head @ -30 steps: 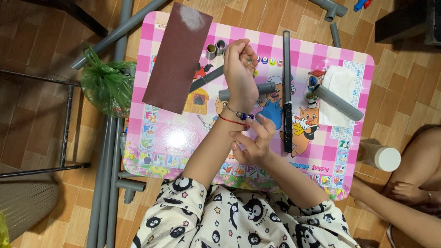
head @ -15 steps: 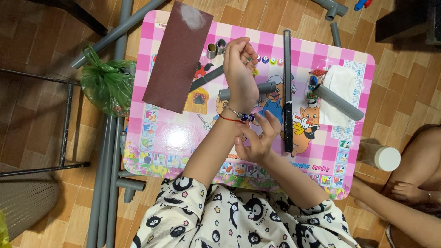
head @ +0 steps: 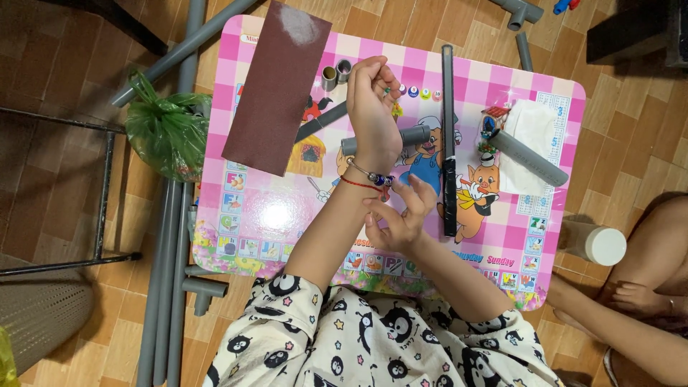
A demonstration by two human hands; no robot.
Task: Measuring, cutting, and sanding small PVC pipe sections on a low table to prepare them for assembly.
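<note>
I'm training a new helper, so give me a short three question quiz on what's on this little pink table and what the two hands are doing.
1. True or false: the brown sandpaper sheet lies at the table's near right corner.
2. What does the right hand touch? A) the long dark bar B) the bracelets on the left wrist C) the green plastic bag
3. Fill in: the short grey pipe piece lies partly hidden behind the raised ____ hand.

Key
1. False: it lies at the far left of the pink table.
2. B
3. left; the left hand is closed, and what it holds cannot be made out.
</note>
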